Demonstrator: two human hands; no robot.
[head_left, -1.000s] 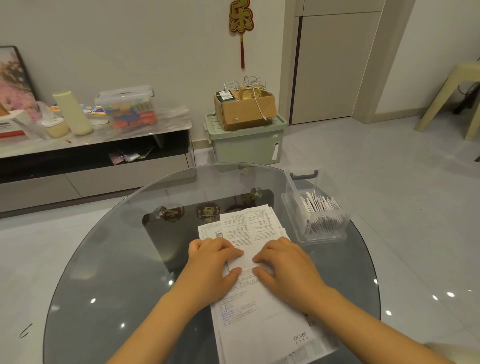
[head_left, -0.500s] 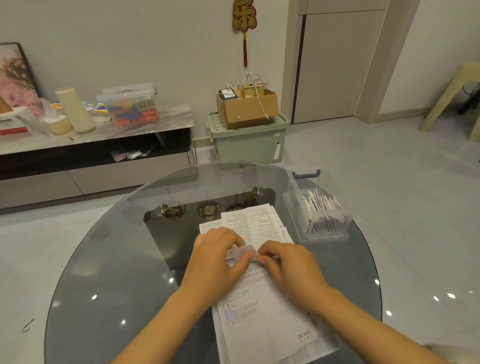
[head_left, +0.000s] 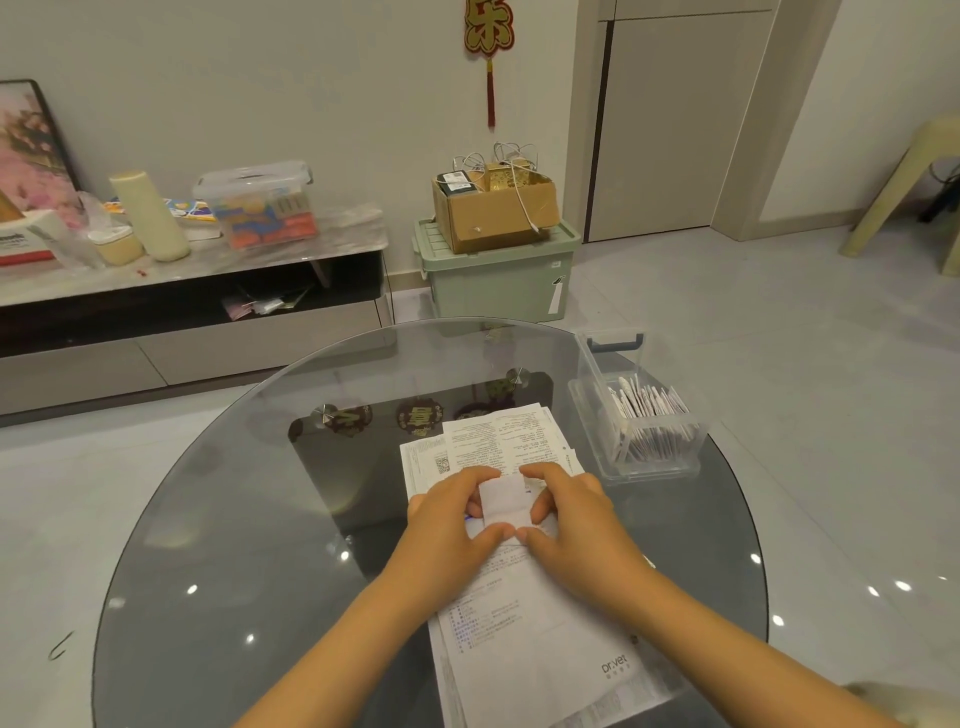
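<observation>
— Two hands on one small slip, is that right?

— Yes. The left hand (head_left: 452, 514) and the right hand (head_left: 571, 514) both pinch the folded slip (head_left: 503, 499), thumbs at its six o'clock edge and fingers curled round its sides. It sits over the stack of sheets (head_left: 540, 639), near the middle of the glass tabletop (head_left: 234, 519). I cannot tell whether it touches the top sheet.

— How should the fold go?

— I'd square the edges first. Then press the crease down with both thumbs, running outward from the centre, so it comes out flat.

— And the count?

— One slip in hand and one clear box (head_left: 639, 467) at two o'clock from the hands. The stack shows at least three sheets fanned at its twelve o'clock end, and more may lie hidden. The folded packets (head_left: 649, 402) standing in the box are packed too tightly to count.
</observation>
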